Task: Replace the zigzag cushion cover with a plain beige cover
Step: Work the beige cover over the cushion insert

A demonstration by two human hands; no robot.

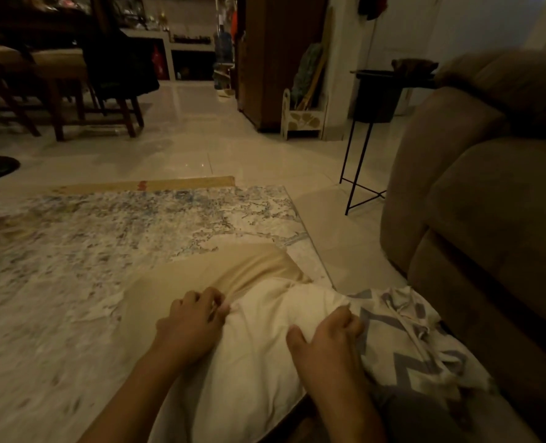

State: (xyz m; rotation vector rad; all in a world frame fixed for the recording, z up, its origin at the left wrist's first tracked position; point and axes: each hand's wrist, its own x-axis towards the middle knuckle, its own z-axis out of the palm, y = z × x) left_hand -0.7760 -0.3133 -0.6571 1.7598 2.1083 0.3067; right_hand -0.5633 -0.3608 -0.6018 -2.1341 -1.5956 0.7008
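A bare white cushion insert (259,340) lies on the rug in front of me. Over its far end sits the plain beige cover (233,270), bunched at its open edge. My left hand (191,324) pinches that beige edge on the left side. On the insert's right side, my right hand (326,340) presses down with fingers curled into the cloth. The grey-and-white zigzag cover (415,343) lies crumpled on the floor just right of my right hand, off the cushion.
A mottled rug (105,238) covers the floor to the left and ahead. A brown sofa (476,219) stands close on the right. A thin black metal side table (371,129) stands beyond it. Wooden chairs (60,91) sit far left.
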